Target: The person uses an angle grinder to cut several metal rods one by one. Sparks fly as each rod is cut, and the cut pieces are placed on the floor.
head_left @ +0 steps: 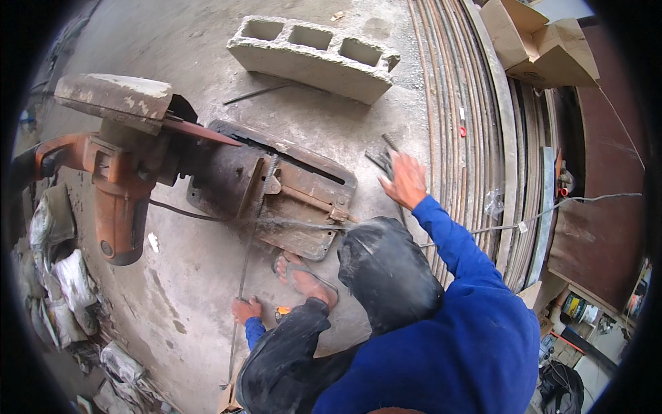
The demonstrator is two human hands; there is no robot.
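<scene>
An orange cut-off saw [123, 200] stands tilted over its worn metal base [296, 234], its blade guard [110, 100] raised at upper left. A long ribbed steel bar [243, 276] lies across the base's clamp [274, 185] and runs down toward me. My left hand [246, 310] grips the bar near my bare foot in a flip-flop [307, 283]. My right hand [405, 178], fingers spread, is at a few short cut bars [376, 160] right of the base; whether it touches them is unclear. A small yellow tool [283, 314] is partly hidden by my leg.
A hollow concrete block [310, 65] lies beyond the saw. Long bundled metal rods [445, 103] run along the right, with a cardboard box [538, 48] and brown board [600, 207]. A cable [183, 210] crosses the floor. Worn sacks [72, 290] pile at lower left.
</scene>
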